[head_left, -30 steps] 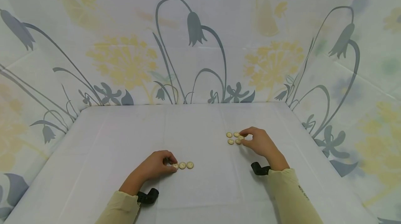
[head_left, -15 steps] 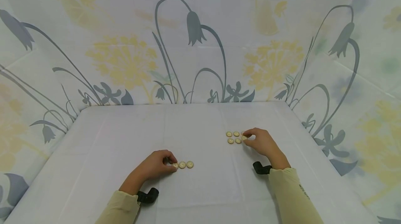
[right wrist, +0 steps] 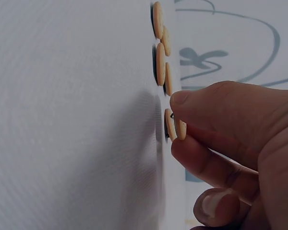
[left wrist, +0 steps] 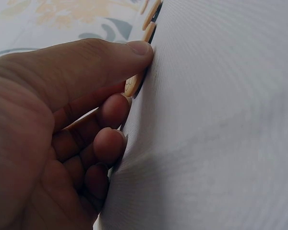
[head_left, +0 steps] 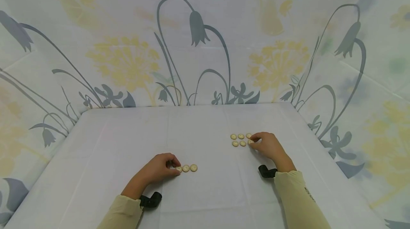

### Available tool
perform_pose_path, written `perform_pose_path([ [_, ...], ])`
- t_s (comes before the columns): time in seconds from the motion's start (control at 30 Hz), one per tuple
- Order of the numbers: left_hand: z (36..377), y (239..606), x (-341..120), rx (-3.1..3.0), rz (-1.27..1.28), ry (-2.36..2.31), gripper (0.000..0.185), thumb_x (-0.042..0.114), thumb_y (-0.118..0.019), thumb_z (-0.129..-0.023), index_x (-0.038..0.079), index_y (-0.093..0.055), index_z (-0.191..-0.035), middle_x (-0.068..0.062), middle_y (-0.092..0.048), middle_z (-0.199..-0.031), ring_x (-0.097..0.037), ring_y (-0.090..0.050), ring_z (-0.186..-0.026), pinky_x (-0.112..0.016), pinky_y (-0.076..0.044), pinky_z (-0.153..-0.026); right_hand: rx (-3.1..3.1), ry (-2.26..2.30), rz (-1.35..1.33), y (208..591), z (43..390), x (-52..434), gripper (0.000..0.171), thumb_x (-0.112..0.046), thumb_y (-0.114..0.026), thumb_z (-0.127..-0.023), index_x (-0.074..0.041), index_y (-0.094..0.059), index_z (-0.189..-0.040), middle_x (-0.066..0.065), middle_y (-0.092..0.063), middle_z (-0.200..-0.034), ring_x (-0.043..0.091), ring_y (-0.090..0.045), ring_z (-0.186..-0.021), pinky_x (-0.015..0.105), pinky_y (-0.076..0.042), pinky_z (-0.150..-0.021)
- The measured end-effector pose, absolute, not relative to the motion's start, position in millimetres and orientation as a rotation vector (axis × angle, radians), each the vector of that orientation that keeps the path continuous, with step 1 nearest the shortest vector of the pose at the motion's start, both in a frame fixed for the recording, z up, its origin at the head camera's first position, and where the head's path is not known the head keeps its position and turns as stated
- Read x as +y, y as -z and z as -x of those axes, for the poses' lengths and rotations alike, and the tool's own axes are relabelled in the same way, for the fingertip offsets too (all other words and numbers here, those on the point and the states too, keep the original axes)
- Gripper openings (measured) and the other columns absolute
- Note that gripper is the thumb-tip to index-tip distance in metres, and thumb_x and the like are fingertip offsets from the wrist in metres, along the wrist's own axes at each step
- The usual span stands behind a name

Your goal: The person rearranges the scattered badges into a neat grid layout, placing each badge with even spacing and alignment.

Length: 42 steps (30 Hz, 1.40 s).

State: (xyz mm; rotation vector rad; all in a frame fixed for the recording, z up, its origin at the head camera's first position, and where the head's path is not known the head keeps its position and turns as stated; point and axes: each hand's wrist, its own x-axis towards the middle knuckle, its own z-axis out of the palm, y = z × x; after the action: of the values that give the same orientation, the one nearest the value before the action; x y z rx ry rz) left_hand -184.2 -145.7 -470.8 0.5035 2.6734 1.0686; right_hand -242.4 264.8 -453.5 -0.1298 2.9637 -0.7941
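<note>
At the near left-centre, my left hand pinches a small round pale button at the left end of a short row. Two more buttons, a middle one and an end one, lie flat to its right. In the left wrist view the thumb covers part of the pinched button, close against the cloth. Farther back, my right hand holds a similar button between thumb and finger, tilted just off the cloth. Beside it lie several buttons in two rows; one shows behind the held button.
A white cloth covers the table, with faint creases. Behind and at both sides hangs a flower-printed curtain, meeting the table's back edge. A black wrist camera sits at each sleeve cuff.
My right hand has shifted slightly right and nearer with its button, so the back row's third button now shows. My left hand has kept its place on the row's end.
</note>
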Motion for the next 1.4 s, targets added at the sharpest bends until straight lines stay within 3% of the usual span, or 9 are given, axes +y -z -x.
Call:
perform_pose_path([
  [1.4, 185.3, 472.8, -146.5, 2.660, -0.521, -1.079, 0.018, 0.031, -0.079, -0.080, 0.022, -0.069, -0.092, 0.008, -0.061, -0.087, -0.010, -0.050, -0.074, -0.023, -0.042, -0.065, 2.985, 0.778, 0.092, 457.9, 241.6, 263.5, 0.031, -0.023, -0.069, -0.087, -0.006, -0.071, -0.112, 0.010, -0.067, -0.102, 0.027, -0.058, -0.097, 0.047, -0.046, -0.087],
])
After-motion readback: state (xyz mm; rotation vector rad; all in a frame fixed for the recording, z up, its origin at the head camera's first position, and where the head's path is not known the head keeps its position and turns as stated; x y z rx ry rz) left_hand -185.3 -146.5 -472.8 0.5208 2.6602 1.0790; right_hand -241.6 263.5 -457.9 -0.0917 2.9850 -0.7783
